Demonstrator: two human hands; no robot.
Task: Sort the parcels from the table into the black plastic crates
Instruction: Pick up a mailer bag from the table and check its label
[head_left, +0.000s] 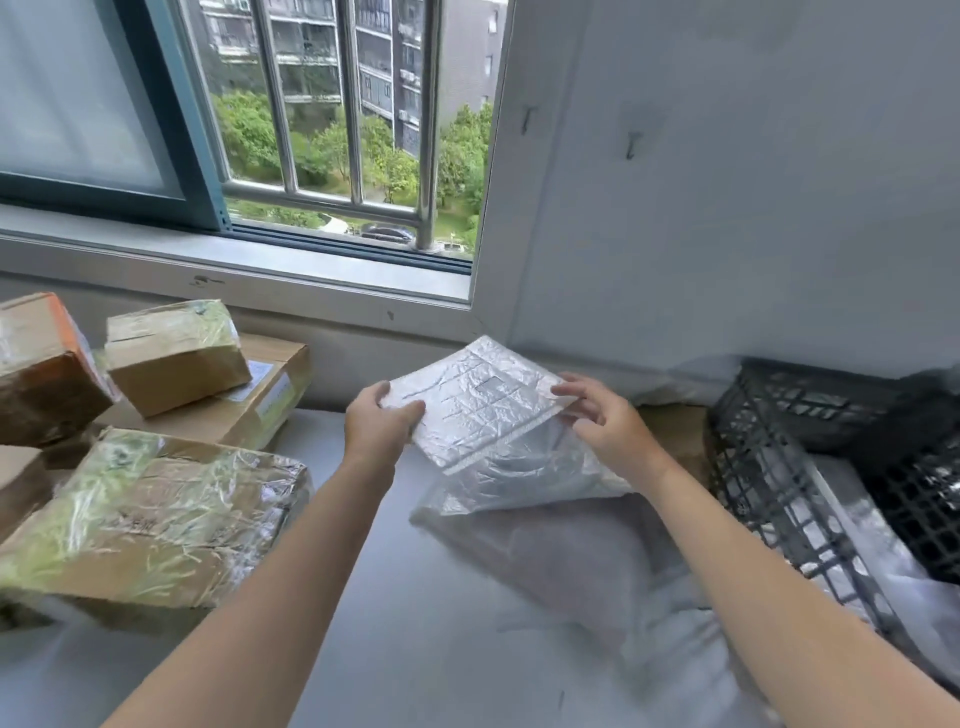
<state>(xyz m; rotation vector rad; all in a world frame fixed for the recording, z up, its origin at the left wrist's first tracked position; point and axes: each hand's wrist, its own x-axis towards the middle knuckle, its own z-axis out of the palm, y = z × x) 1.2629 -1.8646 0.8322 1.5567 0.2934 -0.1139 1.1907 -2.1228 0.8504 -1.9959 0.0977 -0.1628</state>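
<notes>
A flat white bubble mailer (478, 402) is held above the table between both hands. My left hand (382, 421) grips its left edge, thumb on top. My right hand (605, 415) holds its right edge with curled fingers. Under it lie soft white and clear plastic parcel bags (550, 525) on the white table (395, 597). A black plastic lattice crate (769, 499) stands at the right, with another black crate (919, 499) beside it. Taped cardboard boxes (156, 519) are stacked at the left.
More cardboard boxes (176, 353) pile up at the far left against the wall under the window sill (249, 270). A barred open window lies beyond. A white wall (727, 182) with hooks rises behind the crates.
</notes>
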